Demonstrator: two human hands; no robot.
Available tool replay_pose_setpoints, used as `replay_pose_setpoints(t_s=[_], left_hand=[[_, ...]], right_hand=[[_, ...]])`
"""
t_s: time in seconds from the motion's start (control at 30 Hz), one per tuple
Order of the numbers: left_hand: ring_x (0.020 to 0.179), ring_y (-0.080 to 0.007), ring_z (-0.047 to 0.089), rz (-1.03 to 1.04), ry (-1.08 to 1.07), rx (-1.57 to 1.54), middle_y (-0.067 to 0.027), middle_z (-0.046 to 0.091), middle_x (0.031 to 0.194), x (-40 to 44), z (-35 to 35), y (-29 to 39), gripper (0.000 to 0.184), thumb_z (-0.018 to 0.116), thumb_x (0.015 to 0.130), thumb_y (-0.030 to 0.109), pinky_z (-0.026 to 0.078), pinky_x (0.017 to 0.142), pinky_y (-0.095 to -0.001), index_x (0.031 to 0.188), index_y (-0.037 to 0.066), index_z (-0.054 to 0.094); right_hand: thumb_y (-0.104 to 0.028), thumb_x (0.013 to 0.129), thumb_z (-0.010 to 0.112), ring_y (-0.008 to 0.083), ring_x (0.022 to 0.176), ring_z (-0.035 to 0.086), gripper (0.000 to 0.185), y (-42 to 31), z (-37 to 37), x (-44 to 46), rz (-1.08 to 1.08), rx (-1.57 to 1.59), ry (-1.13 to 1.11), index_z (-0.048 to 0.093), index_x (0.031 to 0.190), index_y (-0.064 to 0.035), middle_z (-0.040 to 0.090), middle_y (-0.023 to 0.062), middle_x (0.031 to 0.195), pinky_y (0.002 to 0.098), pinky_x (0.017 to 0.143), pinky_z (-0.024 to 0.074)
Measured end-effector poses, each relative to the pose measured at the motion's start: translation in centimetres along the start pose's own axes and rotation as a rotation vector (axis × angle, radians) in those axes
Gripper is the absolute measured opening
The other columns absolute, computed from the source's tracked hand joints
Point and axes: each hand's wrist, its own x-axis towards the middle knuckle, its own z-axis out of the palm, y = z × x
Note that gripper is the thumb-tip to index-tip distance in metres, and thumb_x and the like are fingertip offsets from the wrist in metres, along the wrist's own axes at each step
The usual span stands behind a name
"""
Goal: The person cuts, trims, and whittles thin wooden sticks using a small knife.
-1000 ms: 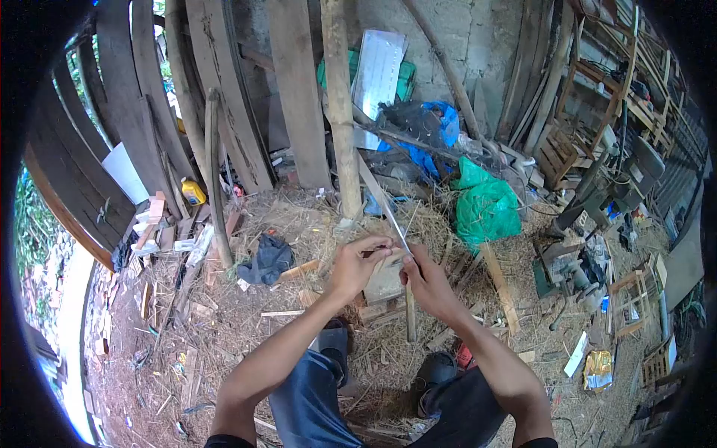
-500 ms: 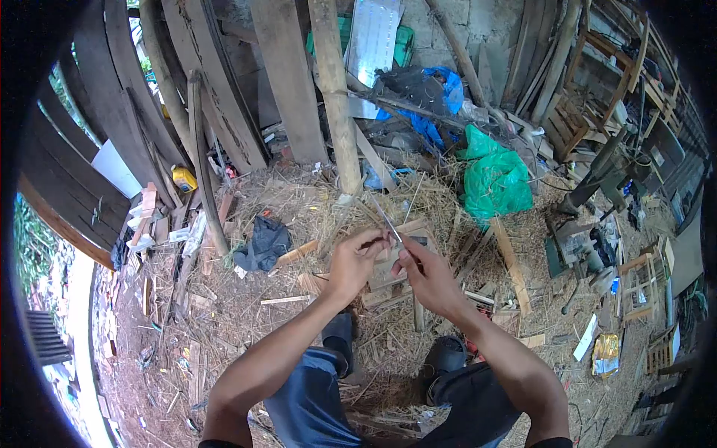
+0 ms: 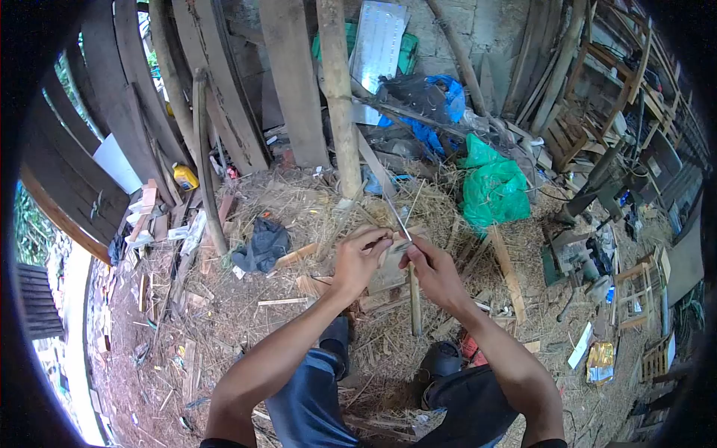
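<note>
My right hand is closed around the lower end of a thin, shiny blade-like strip, which points up and slightly left. Just left of it, my left hand has its fingers curled, with thumb and fingertips pinched close together. Whatever sits between those fingertips is too small to make out. Below both hands is a low wooden block or stool, partly covered by them. A wooden stick stands beneath my right hand.
Straw, shavings and scraps cover the ground. A wooden post rises ahead, with a green plastic bag to its right. A dark cloth or bag lies left, a yellow bottle farther off. Metal machinery stands right.
The strip has tilted from leaning left to more upright and shifted right. My right hand has moved slightly right and down; my left hand stays nearly in place.
</note>
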Motion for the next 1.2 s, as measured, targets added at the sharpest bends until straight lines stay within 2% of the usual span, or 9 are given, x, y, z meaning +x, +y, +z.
replay_pose_setpoints(t_s=[0.27,0.33,0.47,0.53,0.67,0.73,0.87,0.93,1.2], left_hand=[[0.078,-0.0191,0.064,-0.019,-0.012,-0.037,-0.0119,0.063,0.09,-0.2,-0.2,0.0,0.019,0.063,0.08,-0.001,0.051,0.068,-0.0275,0.099,-0.004,0.065],[0.076,-0.0191,0.064,-0.023,-0.028,0.01,-0.0118,0.062,0.087,-0.2,-0.4,-0.3,0.018,0.062,0.08,-0.002,0.05,0.067,-0.0268,0.098,-0.005,0.064],[0.073,-0.019,0.063,-0.024,-0.031,0.04,-0.0124,0.061,0.083,-0.2,-0.4,-0.5,0.017,0.062,0.08,-0.002,0.049,0.066,-0.0266,0.096,-0.005,0.064],[0.07,-0.0186,0.061,-0.002,-0.024,0.053,-0.0125,0.06,0.08,-0.2,-0.4,-0.1,0.016,0.062,0.08,-0.002,0.048,0.065,-0.0269,0.095,-0.005,0.064],[0.072,-0.0183,0.059,-0.072,-0.023,-0.002,-0.011,0.06,0.08,-0.2,-0.2,0.1,0.016,0.063,0.079,-0.001,0.044,0.066,-0.0269,0.094,-0.004,0.065],[0.07,-0.019,0.058,-0.077,-0.023,0.037,-0.0112,0.06,0.078,-0.2,-0.1,0.2,0.015,0.064,0.078,0.0,0.044,0.065,-0.0273,0.093,-0.003,0.066],[0.071,-0.0188,0.058,-0.076,-0.022,0.045,-0.0111,0.06,0.077,-0.1,0.1,0.5,0.014,0.065,0.078,0.0,0.044,0.066,-0.0276,0.092,-0.002,0.066],[0.071,-0.0188,0.059,-0.095,-0.012,0.045,-0.0113,0.06,0.077,-0.1,0.2,0.5,0.014,0.066,0.077,0.001,0.044,0.067,-0.0273,0.091,-0.002,0.066],[0.071,-0.0236,0.06,-0.017,-0.006,0.073,-0.0117,0.062,0.081,-0.4,0.1,-1.0,0.018,0.064,0.077,0.001,0.046,0.067,-0.0295,0.094,0.001,0.067]], right_hand=[[-0.019,0.097,0.04,0.012,0.068,0.05,0.037,0.2,1.2,0.0,-0.014,0.021,-0.064,0.046,0.131,-0.0061,0.062,0.0039,0.077,0.0275,0.064,0.0431],[-0.021,0.098,0.041,0.0022,0.052,0.038,0.039,0.3,1.4,0.2,-0.016,0.145,-0.076,0.043,0.136,-0.0124,0.058,-0.0014,0.079,0.0186,0.047,0.0349],[-0.021,0.098,0.043,0.0019,0.052,0.038,0.038,-0.6,1.3,0.1,0.024,0.199,-0.075,0.044,0.135,-0.0131,0.058,-0.0018,0.079,0.0177,0.047,0.0344],[-0.02,0.096,0.043,0.0102,0.069,0.05,0.038,-1.0,1.1,0.0,0.032,0.138,-0.069,0.046,0.131,-0.0052,0.063,0.0044,0.075,0.027,0.064,0.043],[-0.019,0.096,0.043,0.0105,0.068,0.051,0.038,-0.7,1.2,-0.1,-0.03,0.116,-0.053,0.046,0.131,-0.0051,0.062,0.0051,0.074,0.0265,0.064,0.0431],[-0.02,0.097,0.043,0.004,0.055,0.038,0.038,-0.2,1.3,0.0,-0.116,0.068,-0.037,0.044,0.134,-0.0109,0.058,-0.0025,0.075,0.021,0.049,0.035],[-0.019,0.097,0.042,0.0057,0.054,0.037,0.038,-1.0,1.1,-0.4,-0.159,-0.042,0.011,0.044,0.134,-0.0102,0.058,-0.0014,0.072,0.0228,0.049,0.0355],[-0.011,0.091,0.048,0.0256,0.066,0.062,0.039,-2.8,0.7,-0.7,-0.002,-0.122,-0.017,0.046,0.129,-0.0027,0.064,0.0147,0.079,0.0355,0.064,0.0469],[-0.015,0.09,0.049,0.0438,0.073,0.06,0.025,-1.6,2.2,-0.8,-0.185,-0.49,0.138,0.053,0.109,0.0011,0.061,0.0259,0.078,0.0493,0.06,0.0464]])
